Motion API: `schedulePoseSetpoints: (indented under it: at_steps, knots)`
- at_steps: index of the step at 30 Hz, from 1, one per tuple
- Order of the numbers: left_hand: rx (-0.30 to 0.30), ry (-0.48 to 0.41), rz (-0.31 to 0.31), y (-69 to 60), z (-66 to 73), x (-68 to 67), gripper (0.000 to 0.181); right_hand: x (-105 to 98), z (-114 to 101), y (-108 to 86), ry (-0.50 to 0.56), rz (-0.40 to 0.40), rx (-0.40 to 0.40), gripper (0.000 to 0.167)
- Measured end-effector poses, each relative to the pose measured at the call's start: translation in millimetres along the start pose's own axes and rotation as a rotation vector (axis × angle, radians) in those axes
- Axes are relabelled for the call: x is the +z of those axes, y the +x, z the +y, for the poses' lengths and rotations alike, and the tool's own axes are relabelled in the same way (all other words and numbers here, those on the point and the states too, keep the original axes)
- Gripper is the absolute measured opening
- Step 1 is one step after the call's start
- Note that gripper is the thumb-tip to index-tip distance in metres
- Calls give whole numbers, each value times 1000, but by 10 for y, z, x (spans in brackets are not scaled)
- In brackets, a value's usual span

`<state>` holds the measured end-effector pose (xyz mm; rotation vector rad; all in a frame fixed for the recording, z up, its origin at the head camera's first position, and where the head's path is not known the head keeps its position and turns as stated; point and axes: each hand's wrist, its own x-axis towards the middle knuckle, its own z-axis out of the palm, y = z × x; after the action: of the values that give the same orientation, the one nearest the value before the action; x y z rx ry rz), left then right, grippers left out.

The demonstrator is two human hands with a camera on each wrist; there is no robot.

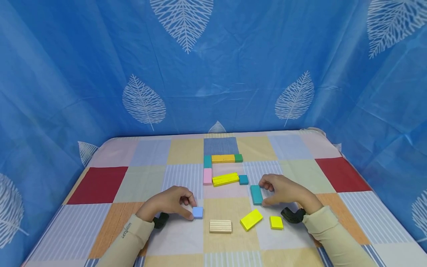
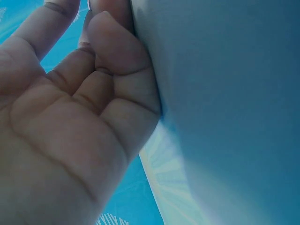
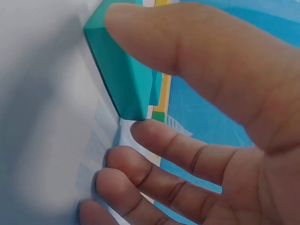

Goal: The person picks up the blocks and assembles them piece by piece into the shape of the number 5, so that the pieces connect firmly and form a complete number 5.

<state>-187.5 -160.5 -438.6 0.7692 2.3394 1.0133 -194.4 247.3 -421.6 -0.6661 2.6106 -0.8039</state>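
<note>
The right hand [image 1: 282, 189] pinches the teal rectangular block [image 1: 256, 195], seemingly painted wood, end to end at its nine o'clock. The left hand [image 1: 171, 202] touches a light-blue, wooden-looking square block [image 1: 198, 213] at its four o'clock; whether pinched, I cannot tell. Both should be light, stiff; grip opposite edges.

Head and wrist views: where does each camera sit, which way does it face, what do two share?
Head: on the head, facing forward and down over the tablecloth; left hand, right hand, sleeves show.
Left wrist: on that wrist, facing the left hand's palm and curled fingers.
Right wrist: on that wrist, facing the teal block; thumb, fingers show.
Head and right wrist share the teal block.
</note>
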Motion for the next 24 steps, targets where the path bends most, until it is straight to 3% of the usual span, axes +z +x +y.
schedulePoseSetpoints:
  at_steps: [24]
  knots:
    - [17, 6, 0, -4, -21, -10, 22, 30, -39, 123, -20, -6, -12, 45]
